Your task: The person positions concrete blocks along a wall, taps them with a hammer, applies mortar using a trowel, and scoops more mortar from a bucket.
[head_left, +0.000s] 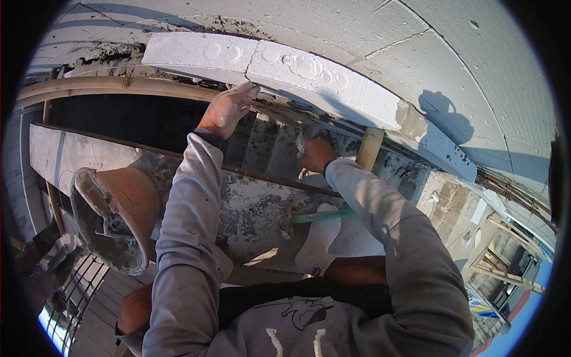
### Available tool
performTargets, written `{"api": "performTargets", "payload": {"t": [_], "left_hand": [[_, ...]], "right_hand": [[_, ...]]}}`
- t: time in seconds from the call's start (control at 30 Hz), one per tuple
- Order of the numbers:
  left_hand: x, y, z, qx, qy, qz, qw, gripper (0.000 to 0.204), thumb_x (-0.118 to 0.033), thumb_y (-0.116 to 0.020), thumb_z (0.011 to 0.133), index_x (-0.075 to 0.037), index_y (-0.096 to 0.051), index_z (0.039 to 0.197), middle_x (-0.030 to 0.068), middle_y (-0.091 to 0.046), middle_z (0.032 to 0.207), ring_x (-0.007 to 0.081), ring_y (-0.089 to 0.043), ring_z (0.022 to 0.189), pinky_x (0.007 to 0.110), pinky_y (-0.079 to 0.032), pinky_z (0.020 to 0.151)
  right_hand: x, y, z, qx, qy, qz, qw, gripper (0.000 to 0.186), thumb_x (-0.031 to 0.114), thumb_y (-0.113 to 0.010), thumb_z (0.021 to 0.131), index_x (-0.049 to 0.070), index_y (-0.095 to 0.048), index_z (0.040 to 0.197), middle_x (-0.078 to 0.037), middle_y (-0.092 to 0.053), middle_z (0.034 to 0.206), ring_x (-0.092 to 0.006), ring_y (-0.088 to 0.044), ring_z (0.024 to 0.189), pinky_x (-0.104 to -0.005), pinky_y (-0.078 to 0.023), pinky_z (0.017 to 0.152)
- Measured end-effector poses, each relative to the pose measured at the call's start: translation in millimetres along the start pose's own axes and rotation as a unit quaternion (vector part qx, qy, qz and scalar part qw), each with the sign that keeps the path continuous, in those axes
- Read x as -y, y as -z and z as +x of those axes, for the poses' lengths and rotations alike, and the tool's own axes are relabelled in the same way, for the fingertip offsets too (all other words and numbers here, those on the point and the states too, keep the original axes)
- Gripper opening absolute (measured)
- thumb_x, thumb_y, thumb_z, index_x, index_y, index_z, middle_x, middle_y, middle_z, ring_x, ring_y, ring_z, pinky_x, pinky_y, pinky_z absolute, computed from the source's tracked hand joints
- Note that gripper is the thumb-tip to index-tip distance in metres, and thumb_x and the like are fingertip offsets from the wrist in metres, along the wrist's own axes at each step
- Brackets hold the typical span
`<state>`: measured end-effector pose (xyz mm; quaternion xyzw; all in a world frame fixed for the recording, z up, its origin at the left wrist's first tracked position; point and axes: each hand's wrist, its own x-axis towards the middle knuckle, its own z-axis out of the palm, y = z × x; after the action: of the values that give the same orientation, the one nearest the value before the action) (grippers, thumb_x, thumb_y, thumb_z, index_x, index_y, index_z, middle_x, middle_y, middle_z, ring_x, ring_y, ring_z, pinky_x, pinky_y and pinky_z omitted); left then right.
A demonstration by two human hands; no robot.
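Note:
My left hand reaches up to the lower edge of a row of white blocks, its dusty fingers stretched out against that edge. The blocks have round marks on their near face and a seam between two of them. Lower and to the right, my right hand is closed in the shadowed gap under the row. A small greyish thing shows at its fingers, too unclear to name. A short wooden piece stands just right of this hand.
A mortar-caked orange bucket tilts at the left. A bamboo pole runs beneath the blocks. A mortar-spotted board crosses below my arms, near a green strip and my white-covered foot. Steel rods lie at the right.

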<state>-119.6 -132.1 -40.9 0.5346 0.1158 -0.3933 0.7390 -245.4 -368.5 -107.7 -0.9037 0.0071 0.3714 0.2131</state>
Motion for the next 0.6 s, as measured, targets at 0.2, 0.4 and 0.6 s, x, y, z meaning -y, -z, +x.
{"api": "performTargets", "payload": {"t": [0.2,0.4,0.6], "left_hand": [[3,4,1,-0.008,0.0,0.0,1.0,0.057,-0.017,-0.04,0.094,0.002,-0.028,0.146,0.0126,-0.036,0.15,0.0241,-0.024,0.143,0.044,-0.011,0.116],[5,2,2,-0.01,-0.006,-0.008,1.0,0.058,-0.02,-0.042,0.094,0.002,-0.028,0.146,0.0124,-0.036,0.15,0.0246,-0.021,0.144,0.046,-0.009,0.116],[-1,-5,-2,-0.029,-0.014,-0.004,0.999,0.061,-0.018,-0.043,0.092,0.008,-0.027,0.145,0.0183,-0.035,0.15,0.0298,-0.021,0.144,0.045,-0.009,0.117]], "right_hand": [[13,20,13,-0.039,-0.034,0.026,0.998,0.037,0.021,-0.062,0.075,0.001,-0.061,0.106,-0.026,-0.064,0.106,-0.0406,-0.062,0.101,-0.048,-0.048,0.091],[7,36,21,-0.026,-0.036,-0.022,0.999,0.038,0.017,-0.061,0.073,-0.002,-0.062,0.106,-0.026,-0.064,0.108,-0.0401,-0.061,0.102,-0.047,-0.049,0.091],[-6,30,-10,-0.132,-0.016,0.022,0.991,0.031,0.018,-0.062,0.072,0.004,-0.063,0.1,-0.025,-0.066,0.091,-0.0426,-0.062,0.089,-0.0502,-0.049,0.081]]}}
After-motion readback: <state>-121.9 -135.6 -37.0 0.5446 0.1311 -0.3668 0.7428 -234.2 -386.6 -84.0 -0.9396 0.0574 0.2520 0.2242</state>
